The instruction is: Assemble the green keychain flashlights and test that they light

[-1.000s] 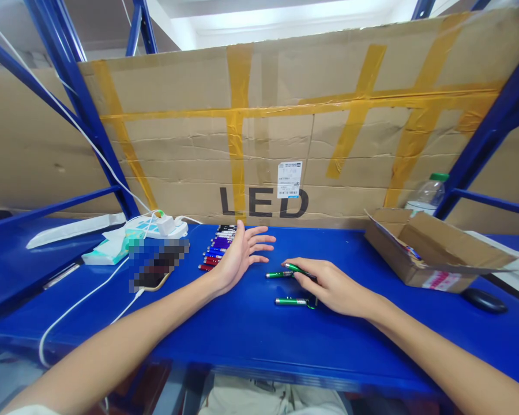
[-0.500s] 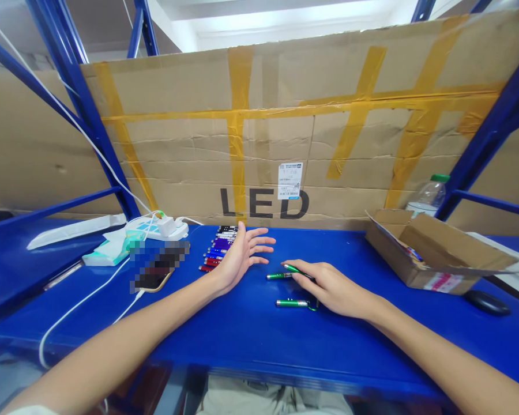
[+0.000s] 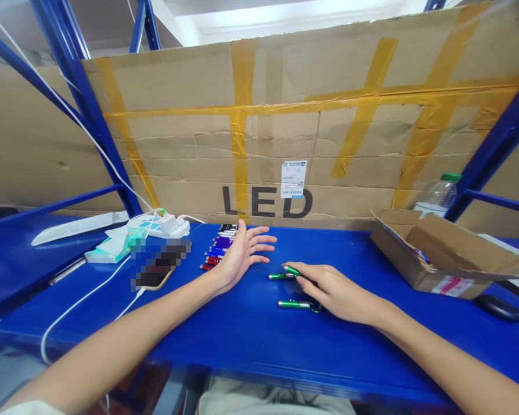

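Observation:
My left hand [image 3: 241,253] rests on its edge on the blue table [image 3: 251,340], palm up and fingers spread, holding nothing. Just left of it lies a neat row of small pen lights [image 3: 216,251] in red, blue, purple and black. My right hand [image 3: 335,291] lies over green pen lights; its fingers pinch one green pen light [image 3: 292,270]. A second green pen light [image 3: 280,276] lies just beside the fingertips. A third green pen light [image 3: 294,304] lies nearer to me, by the thumb.
An open cardboard box [image 3: 445,253] stands at the right, a black mouse [image 3: 499,308] beside it and a plastic bottle [image 3: 435,196] behind. At the left are a phone [image 3: 155,278], a white power strip [image 3: 160,226] with cables, and tissues. A taped cardboard sheet marked LED forms the back wall.
Both hands hold nearly the same pose; my right hand has edged slightly along the green pen lights. The view has shifted a little to the right.

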`<state>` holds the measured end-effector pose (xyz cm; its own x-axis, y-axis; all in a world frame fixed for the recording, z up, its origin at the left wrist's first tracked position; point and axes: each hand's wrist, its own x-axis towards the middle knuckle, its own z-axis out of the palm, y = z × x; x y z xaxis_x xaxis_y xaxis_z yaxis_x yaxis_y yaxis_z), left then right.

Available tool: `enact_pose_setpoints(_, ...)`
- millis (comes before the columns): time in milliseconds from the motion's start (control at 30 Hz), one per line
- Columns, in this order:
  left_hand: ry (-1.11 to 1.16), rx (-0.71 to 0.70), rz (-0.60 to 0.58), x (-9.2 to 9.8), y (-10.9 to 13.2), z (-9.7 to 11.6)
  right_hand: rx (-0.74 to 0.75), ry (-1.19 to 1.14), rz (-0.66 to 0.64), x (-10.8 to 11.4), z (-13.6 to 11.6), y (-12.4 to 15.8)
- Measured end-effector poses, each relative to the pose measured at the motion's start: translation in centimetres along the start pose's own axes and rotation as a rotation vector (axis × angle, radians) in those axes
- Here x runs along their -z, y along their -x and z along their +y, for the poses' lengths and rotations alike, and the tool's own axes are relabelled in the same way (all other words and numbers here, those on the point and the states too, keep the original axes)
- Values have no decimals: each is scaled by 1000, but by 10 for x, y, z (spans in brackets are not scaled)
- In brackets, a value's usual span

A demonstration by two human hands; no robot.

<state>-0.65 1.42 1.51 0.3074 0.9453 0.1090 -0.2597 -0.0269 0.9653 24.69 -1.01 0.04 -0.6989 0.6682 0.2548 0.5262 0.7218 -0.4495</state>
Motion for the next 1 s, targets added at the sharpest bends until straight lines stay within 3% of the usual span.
enact_pose_setpoints(200,1,-26,-5,2,-2,-1,15,-15,-61,-3,-6,0)
enact_pose_setpoints(1000,-11,18,-37,-1,0,-3,9,-5,-9,-2,-8,2)
